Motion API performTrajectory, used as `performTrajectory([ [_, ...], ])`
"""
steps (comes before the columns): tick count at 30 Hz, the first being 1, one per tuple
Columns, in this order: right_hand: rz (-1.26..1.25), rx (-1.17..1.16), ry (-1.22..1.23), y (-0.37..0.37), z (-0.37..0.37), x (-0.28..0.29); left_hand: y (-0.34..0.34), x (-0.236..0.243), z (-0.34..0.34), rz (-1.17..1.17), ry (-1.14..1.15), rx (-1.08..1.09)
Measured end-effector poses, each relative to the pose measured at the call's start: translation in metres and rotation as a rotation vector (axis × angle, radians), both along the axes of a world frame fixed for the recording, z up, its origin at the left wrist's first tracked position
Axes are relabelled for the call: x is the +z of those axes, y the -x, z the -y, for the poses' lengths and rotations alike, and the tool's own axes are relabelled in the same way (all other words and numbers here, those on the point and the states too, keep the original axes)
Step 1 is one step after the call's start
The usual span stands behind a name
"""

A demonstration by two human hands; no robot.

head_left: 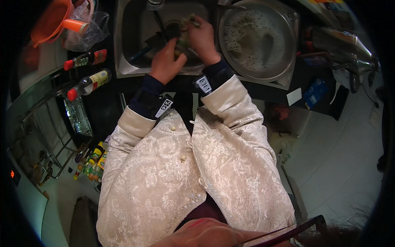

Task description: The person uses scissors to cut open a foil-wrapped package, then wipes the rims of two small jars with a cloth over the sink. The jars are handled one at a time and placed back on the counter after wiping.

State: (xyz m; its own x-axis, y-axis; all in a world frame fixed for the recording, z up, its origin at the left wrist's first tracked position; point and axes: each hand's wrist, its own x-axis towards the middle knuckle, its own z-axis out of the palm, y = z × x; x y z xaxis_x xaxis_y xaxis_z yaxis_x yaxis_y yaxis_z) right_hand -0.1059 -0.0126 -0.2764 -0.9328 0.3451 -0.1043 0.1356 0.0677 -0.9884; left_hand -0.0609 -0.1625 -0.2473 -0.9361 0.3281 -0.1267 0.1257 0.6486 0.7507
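Both my hands work over the left basin (123, 24) of a steel sink. My right hand (201, 40) is closed on a crumpled, pale yellowish cloth (190, 21), part of which sticks out past the fingers. My left hand (166, 64) has its fingers bent round a small, pale greenish thing (181, 46) between the two hands; its kind is too dim to make out. Below them in the basin lies a dark item with a blue handle (140, 54), beside my left hand. A tap (155, 4) stands at the basin's far edge.
Right of the basin sits a round steel bowl (284, 49) of foamy water. A metal kettle (341, 45) and a blue packet (316, 94) are on the right counter. Leftward are red-capped bottles (94, 81), a clear plastic bag (88, 35) and an orange dipper (50, 20).
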Motion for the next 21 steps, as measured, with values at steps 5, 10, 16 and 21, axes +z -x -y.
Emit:
performTrajectory([
  [5, -0.097, 0.432, -0.166, -0.015, -0.004, -0.006, 0.009, 0.001, 0.008, -0.064, 0.187, -0.129],
  [10, -0.099, 0.205, -0.191, -0.019, 0.01, -0.017, 0.004, -0.004, 0.003, -0.084, 0.139, -0.065],
  [16, 0.076, 0.229, -0.014, -0.01, -0.001, -0.029, 0.001, -0.012, 0.017, 0.089, -0.116, -0.011],
  [21, 0.223, 0.219, 0.794, -0.027, -0.03, -0.02, 0.005, 0.004, 0.033, 0.959, -0.906, 0.345],
])
